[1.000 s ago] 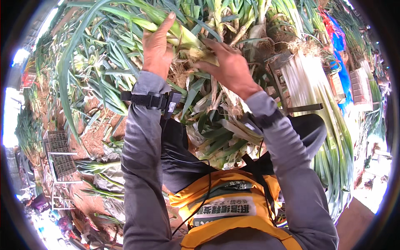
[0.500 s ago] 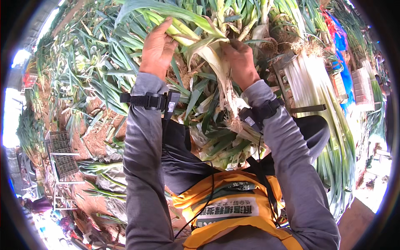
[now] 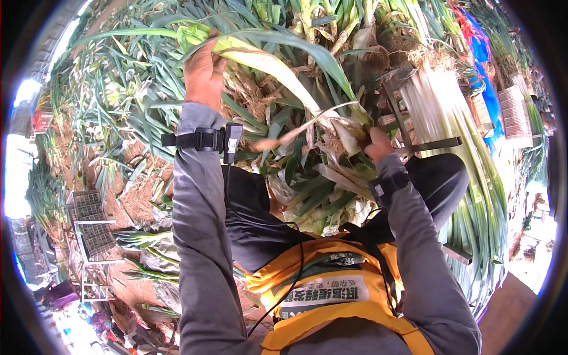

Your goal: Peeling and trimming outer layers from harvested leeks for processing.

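Note:
My left hand (image 3: 204,74) is closed around the leafy upper part of a leek (image 3: 269,66), whose pale stalk slants down to the right. At its lower end my right hand (image 3: 380,146) grips a stripped outer leaf (image 3: 331,64) that trails back up toward the left hand. Loose, brownish skin hangs beside the right hand, partly blurred, and the fingertips there are partly hidden. Under both hands lie peeled leaves (image 3: 319,198), between my bent legs.
To the right a bundle of white-stalked leeks (image 3: 441,112) lies across a metal frame (image 3: 438,145). Unsorted leeks (image 3: 142,89) cover the ground at left and ahead. Grey crates (image 3: 92,222) stand at far left, and a blue sheet (image 3: 493,109) lies at far right.
My right hand has moved down and to the right, pulling an outer leaf away from the stalk. My left hand has shifted slightly left, still holding the leek.

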`<state>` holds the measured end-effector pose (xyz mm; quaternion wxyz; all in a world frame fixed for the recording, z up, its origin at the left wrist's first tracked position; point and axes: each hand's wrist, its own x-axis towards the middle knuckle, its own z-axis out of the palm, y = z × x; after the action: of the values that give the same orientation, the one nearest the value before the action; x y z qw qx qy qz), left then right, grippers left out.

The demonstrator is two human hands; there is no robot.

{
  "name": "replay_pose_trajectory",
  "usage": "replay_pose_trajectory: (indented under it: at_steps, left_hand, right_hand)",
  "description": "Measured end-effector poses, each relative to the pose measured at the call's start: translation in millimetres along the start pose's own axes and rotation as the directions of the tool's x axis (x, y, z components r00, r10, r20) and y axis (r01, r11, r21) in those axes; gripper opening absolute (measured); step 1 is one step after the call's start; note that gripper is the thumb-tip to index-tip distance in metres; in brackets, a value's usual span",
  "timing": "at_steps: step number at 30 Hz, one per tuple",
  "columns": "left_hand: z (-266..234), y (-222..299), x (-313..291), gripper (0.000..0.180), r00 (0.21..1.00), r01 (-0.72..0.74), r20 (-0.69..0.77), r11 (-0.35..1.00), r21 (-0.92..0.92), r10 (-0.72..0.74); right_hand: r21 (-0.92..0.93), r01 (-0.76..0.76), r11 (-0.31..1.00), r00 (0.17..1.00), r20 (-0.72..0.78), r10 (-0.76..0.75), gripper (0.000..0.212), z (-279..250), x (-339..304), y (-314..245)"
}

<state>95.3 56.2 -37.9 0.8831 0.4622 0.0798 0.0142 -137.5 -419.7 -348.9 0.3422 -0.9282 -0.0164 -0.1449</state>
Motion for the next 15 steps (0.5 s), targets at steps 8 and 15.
replay_pose_trajectory:
  at_steps: [8, 15]
  left_hand:
    - [-23, 22, -17, 0.04, 0.985, -0.043, -0.163, 0.996, 0.082, 0.056]
    - [-3, 11, -22, 0.036, 0.999, -0.012, -0.038, 0.996, 0.093, 0.015]
  right_hand:
    - [0.271, -0.452, 0.85, 0.887, 0.235, 0.397, 0.042, -28, 103, -249]
    - [0.04, -0.044, 0.998, 0.981, 0.19, 0.036, 0.066, -18, 159, -351]
